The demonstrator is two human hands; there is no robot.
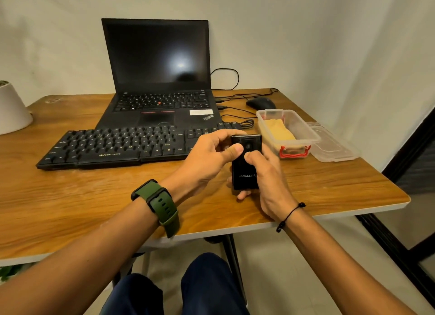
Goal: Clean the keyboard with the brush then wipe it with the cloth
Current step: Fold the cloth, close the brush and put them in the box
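Observation:
A black external keyboard [113,147] lies on the wooden table [94,197] in front of an open laptop. Both hands hold a black rectangular brush case [242,171] just right of the keyboard, above the table. My right hand [268,182] grips the case's lower body, thumb on its face. My left hand [211,156] pinches the case's top end, thumb on the front. No bristles show. A yellow cloth [279,132] lies folded in a clear plastic box [313,135] to the right.
The black laptop [157,79] stands open at the back, screen dark. A black mouse [260,102] and cables lie behind the box. The box's clear lid [334,147] rests beside it near the right edge. A white pot [11,109] sits far left.

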